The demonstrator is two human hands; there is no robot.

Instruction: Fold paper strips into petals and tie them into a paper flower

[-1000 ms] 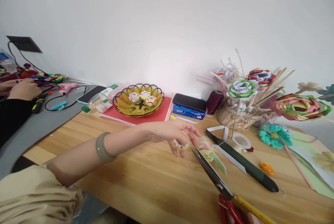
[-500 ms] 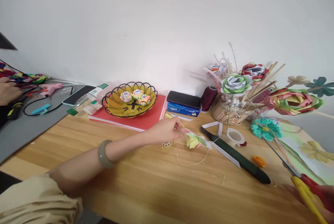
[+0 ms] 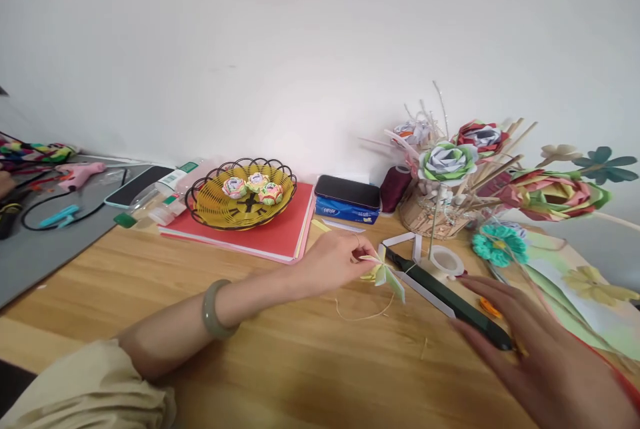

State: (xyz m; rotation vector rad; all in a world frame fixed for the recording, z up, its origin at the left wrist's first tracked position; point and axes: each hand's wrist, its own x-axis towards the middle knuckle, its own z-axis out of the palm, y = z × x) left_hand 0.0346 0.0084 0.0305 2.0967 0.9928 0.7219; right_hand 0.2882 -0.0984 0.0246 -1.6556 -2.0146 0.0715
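My left hand [image 3: 336, 259], with a green bangle on its wrist, pinches a small folded paper flower [image 3: 384, 274] in pale yellow, green and pink. A thin tan string [image 3: 364, 317] curves on the wood below it. My right hand [image 3: 543, 349] is spread with nothing in it, over the table at the right. Between the hands lies a long dark green tool [image 3: 453, 302] with white strips by it. Scissors [image 3: 496, 272] lie mostly hidden behind my right hand, with a bit of blade showing. A small orange flower [image 3: 490, 308] sits near my right fingers.
A yellow woven basket [image 3: 215, 212] holding small paper flowers stands on red paper [image 3: 295, 232]. Behind are a phone on a blue tissue pack [image 3: 345, 210], a maroon thread spool [image 3: 394, 189] and a flower arrangement [image 3: 425, 216]. A tape roll [image 3: 447, 261] lies nearby. Another person's hand [image 3: 6, 184] shows far left.
My right hand has let go of the scissors and moved left, its fingers spreading. My left hand has moved slightly right and now pinches the paper flower, which was lying on the table.
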